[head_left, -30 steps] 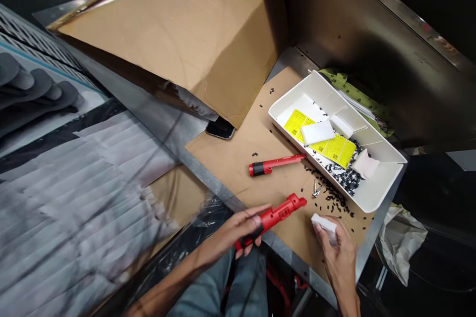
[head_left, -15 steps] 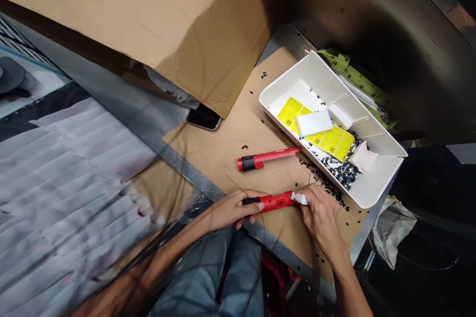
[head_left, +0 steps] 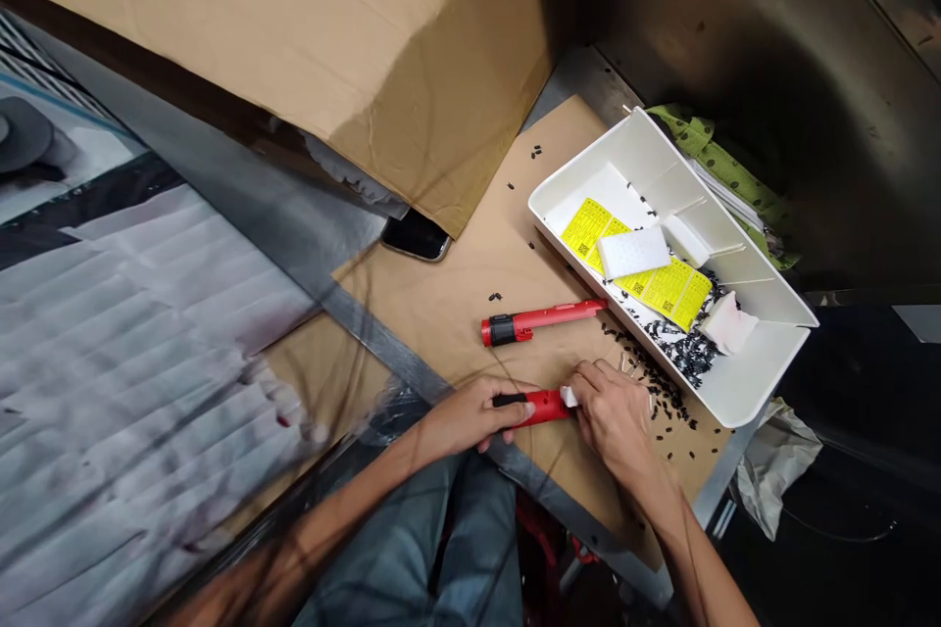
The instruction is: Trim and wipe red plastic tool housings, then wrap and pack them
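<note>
My left hand (head_left: 481, 411) is wrapped round the black-banded end of a red plastic tool body (head_left: 545, 408), low over the brown paper. My right hand (head_left: 612, 409) pinches a small white piece of foam or wipe (head_left: 569, 397) against the other end of that red body; its fingers hide much of the piece. A second red and black tool body (head_left: 548, 318) lies on the paper beyond my hands, its tip near the white bin (head_left: 765, 402). Inside the bin are yellow label sheets (head_left: 662, 289), white foam blocks (head_left: 633, 252) and many small black parts (head_left: 695, 353).
A large cardboard box (head_left: 294, 29) stands at the back left, with a phone (head_left: 416, 237) by its corner. Loose black parts (head_left: 662, 397) are scattered beside the bin. White wrapped packs (head_left: 147, 392) fill the left. A green strap bag (head_left: 724, 167) lies behind the bin.
My right hand has moved left along the red body, and its fingers now cover more of that end and of the white piece. The whole view has shifted slightly.
</note>
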`<state>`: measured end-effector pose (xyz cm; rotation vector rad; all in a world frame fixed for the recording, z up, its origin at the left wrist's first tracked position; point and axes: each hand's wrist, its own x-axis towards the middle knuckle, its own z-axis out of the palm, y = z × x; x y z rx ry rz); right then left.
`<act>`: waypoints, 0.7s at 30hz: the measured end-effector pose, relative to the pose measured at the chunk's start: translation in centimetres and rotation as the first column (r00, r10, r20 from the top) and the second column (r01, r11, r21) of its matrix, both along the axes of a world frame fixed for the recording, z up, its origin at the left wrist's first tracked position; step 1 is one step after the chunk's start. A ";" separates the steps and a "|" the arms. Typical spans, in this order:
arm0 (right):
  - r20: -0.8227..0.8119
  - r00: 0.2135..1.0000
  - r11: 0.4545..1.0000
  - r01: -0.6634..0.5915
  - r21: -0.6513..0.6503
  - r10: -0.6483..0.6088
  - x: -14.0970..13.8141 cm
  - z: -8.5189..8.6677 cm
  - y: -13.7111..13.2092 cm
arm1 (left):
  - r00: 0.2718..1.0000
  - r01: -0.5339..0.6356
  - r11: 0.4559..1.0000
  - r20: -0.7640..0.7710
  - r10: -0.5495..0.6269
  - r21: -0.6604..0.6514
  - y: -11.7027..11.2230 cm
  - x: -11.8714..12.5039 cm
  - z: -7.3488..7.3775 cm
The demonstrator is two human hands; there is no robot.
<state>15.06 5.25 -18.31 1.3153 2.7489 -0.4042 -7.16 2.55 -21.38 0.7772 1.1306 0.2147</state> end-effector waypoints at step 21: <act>0.144 0.975 0.980 -0.153 -0.130 0.171 0.3 1.3 1.8 | 0.999 -0.018 0.998 0.034 0.016 0.057 -0.8 0.2 -1.2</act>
